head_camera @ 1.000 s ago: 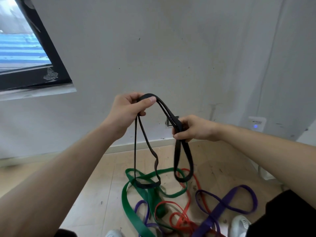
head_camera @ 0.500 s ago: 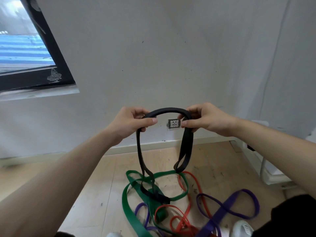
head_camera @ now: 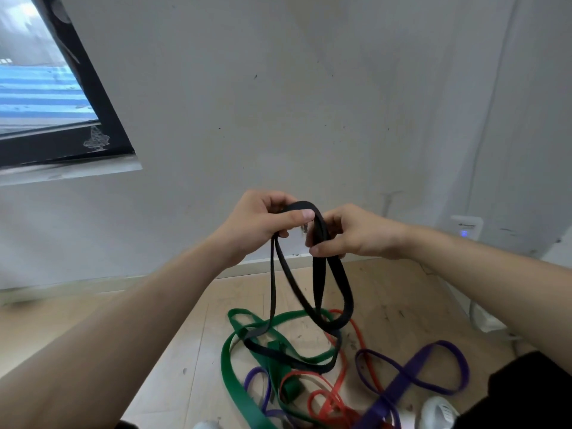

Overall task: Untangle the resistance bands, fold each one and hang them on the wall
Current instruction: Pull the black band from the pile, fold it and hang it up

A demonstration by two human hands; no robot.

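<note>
Head view: left hand (head_camera: 257, 224) and right hand (head_camera: 353, 232) both pinch a black rubber resistance band (head_camera: 318, 274) above green (head_camera: 235, 376), red (head_camera: 337, 397) and purple bands (head_camera: 411, 373) tangled on pale wood flooring (head_camera: 173, 360), before a scuffed white wall (head_camera: 278, 103)

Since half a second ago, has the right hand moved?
Yes. The right hand has closed in leftward on the left hand: the wall socket, then in plain view between them, now barely shows, and the black band arches tighter.

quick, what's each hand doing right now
Left hand: closed, pinching the black band at its top.
Right hand: closed around the same band.
</note>
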